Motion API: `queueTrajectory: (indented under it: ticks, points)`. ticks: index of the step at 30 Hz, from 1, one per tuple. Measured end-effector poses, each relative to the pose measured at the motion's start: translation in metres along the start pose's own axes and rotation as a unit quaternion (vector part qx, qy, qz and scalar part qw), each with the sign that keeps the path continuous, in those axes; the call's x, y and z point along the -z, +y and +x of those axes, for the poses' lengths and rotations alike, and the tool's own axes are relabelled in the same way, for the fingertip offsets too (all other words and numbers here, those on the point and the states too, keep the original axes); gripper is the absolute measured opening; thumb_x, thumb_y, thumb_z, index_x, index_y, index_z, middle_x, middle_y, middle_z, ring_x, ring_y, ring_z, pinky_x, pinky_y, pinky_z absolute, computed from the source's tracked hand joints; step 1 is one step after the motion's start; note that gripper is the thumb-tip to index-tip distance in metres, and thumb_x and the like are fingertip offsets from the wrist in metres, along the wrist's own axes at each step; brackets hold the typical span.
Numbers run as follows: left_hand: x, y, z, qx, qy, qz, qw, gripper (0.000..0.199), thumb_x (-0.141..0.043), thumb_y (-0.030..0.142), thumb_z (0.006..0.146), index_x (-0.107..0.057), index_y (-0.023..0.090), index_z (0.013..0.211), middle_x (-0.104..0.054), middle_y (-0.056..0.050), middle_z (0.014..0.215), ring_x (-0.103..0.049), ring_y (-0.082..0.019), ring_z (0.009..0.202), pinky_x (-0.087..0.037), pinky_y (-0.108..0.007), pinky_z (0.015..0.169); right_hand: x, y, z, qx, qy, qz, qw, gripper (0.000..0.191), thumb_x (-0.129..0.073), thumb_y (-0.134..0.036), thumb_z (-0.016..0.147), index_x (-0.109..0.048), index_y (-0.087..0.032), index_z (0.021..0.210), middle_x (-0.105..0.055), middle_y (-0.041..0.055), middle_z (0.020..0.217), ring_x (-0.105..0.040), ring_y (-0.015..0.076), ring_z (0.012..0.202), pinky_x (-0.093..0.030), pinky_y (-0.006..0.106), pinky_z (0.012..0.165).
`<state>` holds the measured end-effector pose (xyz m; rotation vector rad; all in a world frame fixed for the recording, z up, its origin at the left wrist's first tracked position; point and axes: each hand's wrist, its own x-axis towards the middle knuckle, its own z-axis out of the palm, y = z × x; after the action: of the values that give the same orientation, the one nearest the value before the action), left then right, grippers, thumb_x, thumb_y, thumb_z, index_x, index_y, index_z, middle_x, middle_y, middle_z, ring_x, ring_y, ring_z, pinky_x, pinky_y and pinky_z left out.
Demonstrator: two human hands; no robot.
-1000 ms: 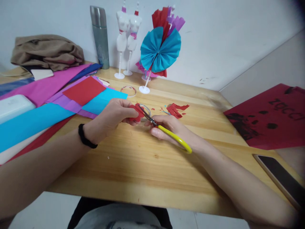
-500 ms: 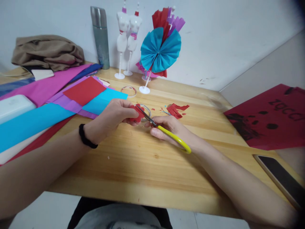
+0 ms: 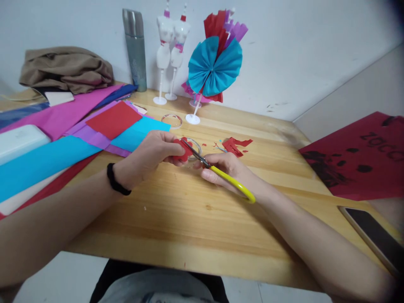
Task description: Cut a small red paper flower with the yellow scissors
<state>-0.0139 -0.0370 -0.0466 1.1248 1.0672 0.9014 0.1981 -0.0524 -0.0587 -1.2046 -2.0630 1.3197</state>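
Between its thumb and fingers, my left hand (image 3: 154,149) pinches a small red paper piece (image 3: 186,152) with a rounded, scalloped edge. My right hand (image 3: 225,166) grips scissors with yellow handles (image 3: 232,182); their dark blades lie against the red piece, pointing up and left. Part of the handles is hidden by my fingers. Just behind the red piece, a roll of clear tape (image 3: 196,146) lies on the table. Red paper scraps (image 3: 235,146) are scattered to the right of it.
Coloured paper sheets (image 3: 126,136) cover the left side, beside a white box (image 3: 23,141). Along the wall stand a flask (image 3: 136,54), white mannequins (image 3: 163,57) and one with a blue pleated paper fan (image 3: 217,69). A phone (image 3: 372,235) and red bag (image 3: 356,158) are at right.
The view has shifted slightly, so everything sits a little further right. Both hands keep their hold, and the red piece shows a little more beside the blades.
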Motion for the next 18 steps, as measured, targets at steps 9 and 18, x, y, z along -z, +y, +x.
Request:
queueTrajectory:
  ticks: [9, 18]
  points:
    - [0.0028, -0.0009, 0.0007, -0.003, -0.007, 0.007, 1.000, 0.025, -0.062, 0.001, 0.074, -0.071, 0.014, 0.054, -0.070, -0.003, 0.058, -0.061, -0.010, 0.057, -0.048, -0.019, 0.058, 0.0006, 0.0012, 0.0009, -0.006, 0.001, 0.013, 1.000, 0.058, -0.077, -0.073, 0.075, -0.051, -0.023, 0.065, -0.038, -0.0029, 0.063, -0.034, 0.0131, 0.057, -0.026, 0.029, 0.050]
    - [0.0029, -0.0019, 0.0004, -0.011, -0.009, 0.008, 1.000, 0.020, -0.064, 0.006, 0.072, -0.072, 0.015, 0.055, -0.071, -0.004, 0.060, -0.061, -0.012, 0.059, -0.049, -0.023, 0.061, 0.0005, 0.0005, 0.0005, 0.000, -0.001, 0.007, 1.000, 0.058, -0.073, -0.075, 0.078, -0.048, -0.024, 0.065, -0.035, -0.0038, 0.063, -0.031, 0.0130, 0.057, -0.024, 0.028, 0.051]
